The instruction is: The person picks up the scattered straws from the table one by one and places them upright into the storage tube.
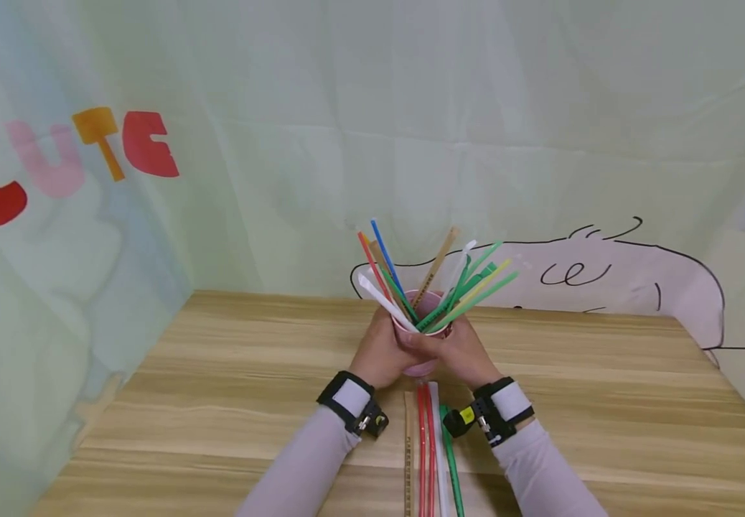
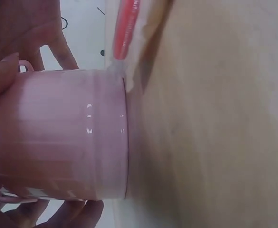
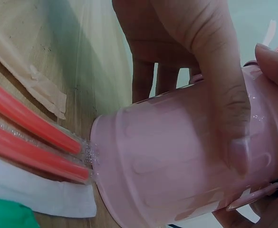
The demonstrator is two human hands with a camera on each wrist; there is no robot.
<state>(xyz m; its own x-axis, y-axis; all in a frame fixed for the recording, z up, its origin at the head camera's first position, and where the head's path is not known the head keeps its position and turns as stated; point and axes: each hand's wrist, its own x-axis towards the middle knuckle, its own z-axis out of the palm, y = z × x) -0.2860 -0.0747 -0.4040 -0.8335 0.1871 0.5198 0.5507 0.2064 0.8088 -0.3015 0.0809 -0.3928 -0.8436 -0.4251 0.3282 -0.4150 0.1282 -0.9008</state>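
Brown paper wraps one straw (image 1: 408,452) that lies nearest on my head view, running lengthwise down the table. Next to it, left to right, I see two red straws (image 1: 422,452), a white straw (image 1: 438,459) and a green straw (image 1: 452,463), their far ends close to the foot of a pink bucket (image 3: 158,156). On either side come pale sleeves (image 1: 301,463) and black-and-white wrist straps (image 1: 352,397), each carrying a small camera. Beyond them, the left hand (image 1: 380,352) and the right hand (image 1: 468,353) both curl round the bucket, fingers wrapped about its sides, thumbs toward me, leaving little slack. The bucket sits mid-table; with the left wrist picture blurred, I can't be sure its base rests fully on the wood. A bunch of mixed straws (image 1: 436,267) fans out above its rim, blue, red, brown, white, yellow and green. Past the wooden table (image 1: 250,402), I have a pale cloth backdrop (image 1: 359,86) with red, pink and orange letters (image 1: 151,143) at left and a black-outlined drawing (image 1: 631,276) at right.
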